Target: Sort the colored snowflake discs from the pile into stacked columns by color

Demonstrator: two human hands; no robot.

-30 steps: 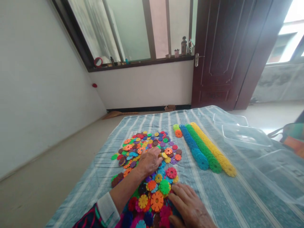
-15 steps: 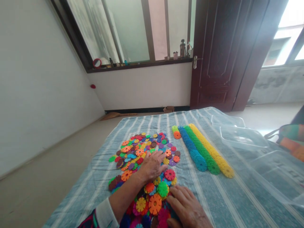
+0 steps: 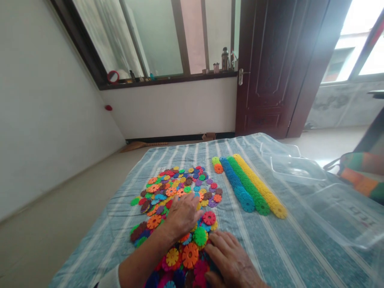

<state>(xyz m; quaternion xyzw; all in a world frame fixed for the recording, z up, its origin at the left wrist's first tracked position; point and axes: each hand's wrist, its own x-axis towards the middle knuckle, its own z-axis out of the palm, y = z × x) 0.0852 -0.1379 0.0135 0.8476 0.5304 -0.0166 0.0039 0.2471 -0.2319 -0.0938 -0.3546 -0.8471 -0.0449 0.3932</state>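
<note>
A loose heap of colourful notched plastic discs (image 3: 190,256) covers the near middle of a striped cloth. My left hand (image 3: 182,212) lies palm down over the middle of the heap, fingers partly spread, touching discs; what is under the palm is hidden. At the heap's near right edge rests my right hand (image 3: 231,256), fingers slightly bent against the discs, thumb lower down. To the right are overlapping rows of blue discs (image 3: 238,188), green discs (image 3: 250,188) and yellow discs (image 3: 261,184). Beside their far end sit a few lime and orange discs (image 3: 218,168).
Clear plastic containers (image 3: 297,170) stand on the striped cloth (image 3: 270,248) at the right, with a larger clear one (image 3: 345,216) nearer. A multicoloured bag (image 3: 360,176) is at the right edge. Beyond are a dark red door (image 3: 267,72) and a window sill.
The view has shifted slightly, so most things appear a little further left. My left hand remains over the discs, and my right hand stays at the heap's edge.
</note>
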